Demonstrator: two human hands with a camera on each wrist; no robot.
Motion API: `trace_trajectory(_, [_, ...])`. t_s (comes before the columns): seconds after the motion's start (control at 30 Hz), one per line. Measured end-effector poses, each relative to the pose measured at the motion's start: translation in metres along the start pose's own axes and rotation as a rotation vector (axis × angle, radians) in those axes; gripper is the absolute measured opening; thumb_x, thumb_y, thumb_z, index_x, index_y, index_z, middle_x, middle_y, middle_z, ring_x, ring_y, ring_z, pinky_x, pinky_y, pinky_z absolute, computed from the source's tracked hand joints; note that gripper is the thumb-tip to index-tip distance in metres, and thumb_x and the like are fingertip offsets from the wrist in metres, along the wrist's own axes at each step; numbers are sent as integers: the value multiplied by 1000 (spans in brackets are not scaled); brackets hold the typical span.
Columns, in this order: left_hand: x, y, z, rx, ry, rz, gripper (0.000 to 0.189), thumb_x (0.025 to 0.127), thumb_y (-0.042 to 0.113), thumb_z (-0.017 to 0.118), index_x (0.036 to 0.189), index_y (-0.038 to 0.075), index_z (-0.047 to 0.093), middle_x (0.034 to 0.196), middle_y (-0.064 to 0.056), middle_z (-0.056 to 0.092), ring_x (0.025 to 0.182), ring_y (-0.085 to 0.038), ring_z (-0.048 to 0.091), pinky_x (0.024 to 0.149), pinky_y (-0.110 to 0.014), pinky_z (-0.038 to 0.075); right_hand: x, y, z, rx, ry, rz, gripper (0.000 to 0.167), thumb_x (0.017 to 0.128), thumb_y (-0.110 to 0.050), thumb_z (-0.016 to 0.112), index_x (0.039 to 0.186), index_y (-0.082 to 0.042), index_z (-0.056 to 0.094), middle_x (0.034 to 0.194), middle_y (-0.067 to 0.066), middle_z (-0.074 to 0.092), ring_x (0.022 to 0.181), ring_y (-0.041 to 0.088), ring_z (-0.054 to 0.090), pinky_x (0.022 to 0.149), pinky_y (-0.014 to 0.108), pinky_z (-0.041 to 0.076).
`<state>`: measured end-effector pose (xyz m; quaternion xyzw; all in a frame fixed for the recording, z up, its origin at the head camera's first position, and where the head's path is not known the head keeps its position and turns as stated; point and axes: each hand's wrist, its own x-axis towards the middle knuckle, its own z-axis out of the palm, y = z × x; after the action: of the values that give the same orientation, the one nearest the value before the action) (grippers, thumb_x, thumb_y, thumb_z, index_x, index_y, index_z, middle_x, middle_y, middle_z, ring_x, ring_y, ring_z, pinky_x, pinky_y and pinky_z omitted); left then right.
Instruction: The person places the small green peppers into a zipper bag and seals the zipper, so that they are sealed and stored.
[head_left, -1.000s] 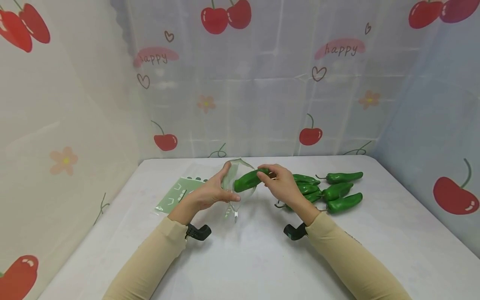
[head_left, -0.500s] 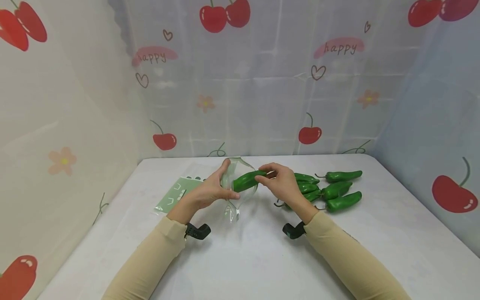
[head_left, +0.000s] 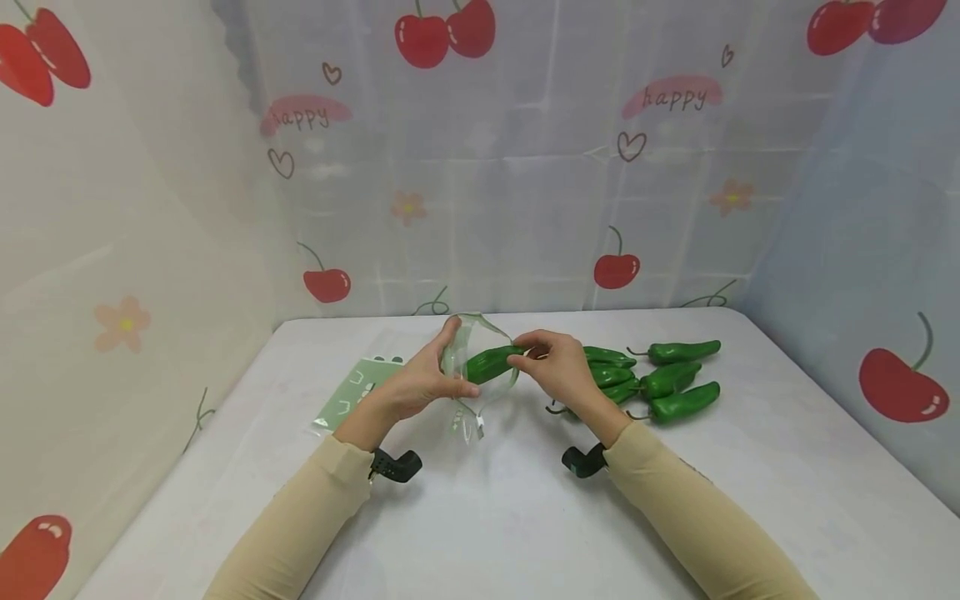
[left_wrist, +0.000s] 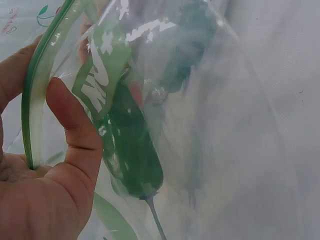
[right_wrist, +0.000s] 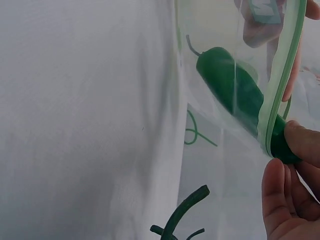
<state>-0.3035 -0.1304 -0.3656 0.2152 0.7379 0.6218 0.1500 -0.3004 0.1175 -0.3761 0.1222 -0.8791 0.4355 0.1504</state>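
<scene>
My left hand (head_left: 412, 385) holds a clear zip bag (right_wrist: 280, 95) near its green-edged mouth, which is spread apart. With thumb and fingers, my right hand (head_left: 558, 367) pinches the tip end of a green pepper (head_left: 491, 364). In the right wrist view, most of that pepper lies inside the bag, stem end inward, while its tip pokes out past the zip edge. A green printed label (left_wrist: 102, 75) shows on the bag in the left wrist view, partly covering the pepper there.
Several green peppers (head_left: 671, 382) lie in a loose group on the white table (head_left: 480, 517), right of my right hand. Left of my left hand lies a flat packet (head_left: 348, 396) with a green print. A cherry-patterned curtain (head_left: 480, 183) stands behind the table.
My right hand has pushed the pepper slightly left and deeper into the bag. The left hand stays nearly in place, and the bag's lower edge has shifted a little.
</scene>
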Motion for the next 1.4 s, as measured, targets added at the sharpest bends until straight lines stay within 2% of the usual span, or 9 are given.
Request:
trace_trajectory(0.2, [0,-1,-1,-2,9,17,130,77,1,88,167,23,-2,174,7,-7,158,-24,6,119,-47,36,1,1,3,10,7,-15,17,86,-23,85,100,-16,78,86,3,72,82,19,63,65,30,49])
trace_trajectory(0.43, [0,-1,-2,-4,6,18,129,77,0,87,167,24,-2,174,10,-6,158,-18,3,108,-34,42,1,2,4,27,3,23,9,92,-22,80,98,-15,79,93,2,76,86,19,65,70,31,53])
trace_trajectory(0.67, [0,-1,-1,-1,9,23,129,76,0,88,167,23,-1,174,10,-7,158,-16,-1,119,-40,32,2,4,3,17,-1,32,11,94,-24,77,101,-16,79,97,3,77,90,19,68,74,32,55])
trace_trajectory(0.73, [0,-1,-1,1,12,23,129,76,0,88,168,23,-1,174,9,-7,158,-17,1,117,-39,34,1,4,3,26,-5,29,10,94,-23,77,101,-16,79,97,3,77,90,19,68,74,32,55])
trace_trajectory(0.9, [0,-1,-2,-2,18,15,129,77,-1,87,167,25,-1,174,9,-7,153,-20,10,101,-32,43,1,2,2,44,-21,23,9,93,-23,78,100,-17,79,98,2,78,91,19,70,75,32,56])
trace_trajectory(0.97, [0,-1,-3,-3,19,9,129,77,-1,87,167,25,-1,174,9,-8,152,-21,10,100,-33,43,0,1,2,51,-36,21,9,93,-23,78,100,-17,79,98,1,78,91,18,69,75,32,56])
trace_trajectory(1.13, [1,0,-3,13,35,9,129,76,0,88,168,24,0,174,9,-7,158,-18,0,117,-40,34,1,1,0,62,-75,1,9,93,-24,78,100,-18,79,98,1,77,89,18,67,72,31,55])
trace_trajectory(1.2, [1,0,-3,17,39,6,130,76,0,88,168,24,0,174,9,-7,159,-17,-2,120,-42,31,1,1,-1,66,-87,-4,9,94,-24,78,101,-18,79,99,1,77,89,19,67,72,31,55])
trace_trajectory(1.4, [0,0,-3,9,33,-7,129,77,-2,87,167,25,-1,174,10,-7,157,-17,2,113,-36,37,3,7,-8,57,-136,-15,11,95,-25,76,105,-19,78,100,1,76,88,19,66,73,32,55])
